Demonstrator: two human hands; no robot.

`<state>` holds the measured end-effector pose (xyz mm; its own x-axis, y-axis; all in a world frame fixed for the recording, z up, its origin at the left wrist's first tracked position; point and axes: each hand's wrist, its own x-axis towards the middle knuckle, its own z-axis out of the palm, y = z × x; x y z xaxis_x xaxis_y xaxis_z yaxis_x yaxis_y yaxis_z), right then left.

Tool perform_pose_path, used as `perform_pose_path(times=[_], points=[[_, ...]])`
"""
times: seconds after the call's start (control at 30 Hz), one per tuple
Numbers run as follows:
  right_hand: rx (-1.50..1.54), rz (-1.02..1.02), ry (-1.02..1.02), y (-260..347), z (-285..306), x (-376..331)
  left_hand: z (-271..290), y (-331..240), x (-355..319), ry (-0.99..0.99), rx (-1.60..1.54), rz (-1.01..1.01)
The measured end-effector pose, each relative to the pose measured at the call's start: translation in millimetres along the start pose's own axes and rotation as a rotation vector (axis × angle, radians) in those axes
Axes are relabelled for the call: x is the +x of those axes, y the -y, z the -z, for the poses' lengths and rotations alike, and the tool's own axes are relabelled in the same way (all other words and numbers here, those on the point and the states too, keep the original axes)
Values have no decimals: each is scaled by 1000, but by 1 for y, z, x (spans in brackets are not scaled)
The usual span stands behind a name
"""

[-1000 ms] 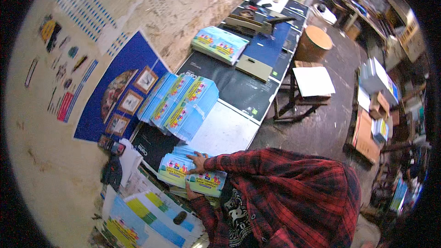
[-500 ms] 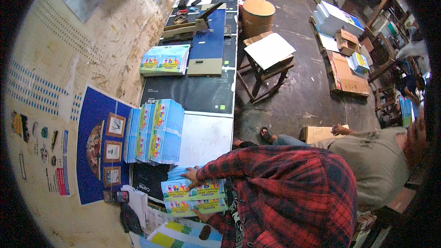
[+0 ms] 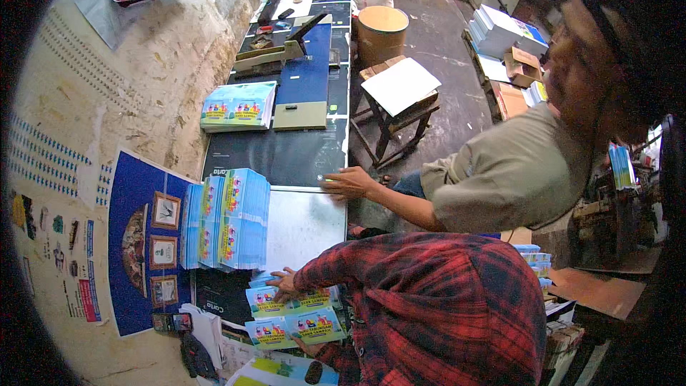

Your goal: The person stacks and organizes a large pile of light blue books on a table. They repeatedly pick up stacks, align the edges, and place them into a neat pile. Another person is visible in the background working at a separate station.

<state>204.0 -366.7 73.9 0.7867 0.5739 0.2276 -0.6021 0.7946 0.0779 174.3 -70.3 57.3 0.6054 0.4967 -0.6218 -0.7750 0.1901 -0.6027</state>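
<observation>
Both my arms, in red plaid sleeves, reach left to blue-and-yellow printed booklets at the near end of the long table. My right hand (image 3: pixel 284 280), the farther one, lies over the far booklets (image 3: pixel 266 302) with fingers stretched out. My left hand (image 3: pixel 309 347) grips the lower edge of the nearer booklets (image 3: pixel 294 329); part of its fingers is hidden. The nearer booklets overlap the farther ones and look tilted. Just beyond, tall rows of the same booklets (image 3: pixel 244 218) stand against the wall. A yellow-and-blue printed stack (image 3: pixel 261 372) lies nearest me.
A co-worker (image 3: pixel 507 171) leans in from the right, one hand (image 3: pixel 346 184) at the table's edge. Farther along stand another booklet stack (image 3: pixel 239 107) and a long-handled cutter (image 3: pixel 293 50). A stool (image 3: pixel 396 111) with white sheets and a brown drum (image 3: pixel 384 32) stand right.
The co-worker has straightened and come closer, a hand now at the table's edge. The nearer booklets have tilted up, showing more of their covers. My view has shifted slightly.
</observation>
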Motion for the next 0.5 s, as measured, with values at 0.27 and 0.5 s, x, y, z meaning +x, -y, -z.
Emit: perform_pose_path(times=[0.27,0.5], points=[[-33,115,-372,77,-26,-34,30,28,-18,12,-144,-34],[-17,101,-354,77,-14,-24,24,29,-36,16,-159,-99]])
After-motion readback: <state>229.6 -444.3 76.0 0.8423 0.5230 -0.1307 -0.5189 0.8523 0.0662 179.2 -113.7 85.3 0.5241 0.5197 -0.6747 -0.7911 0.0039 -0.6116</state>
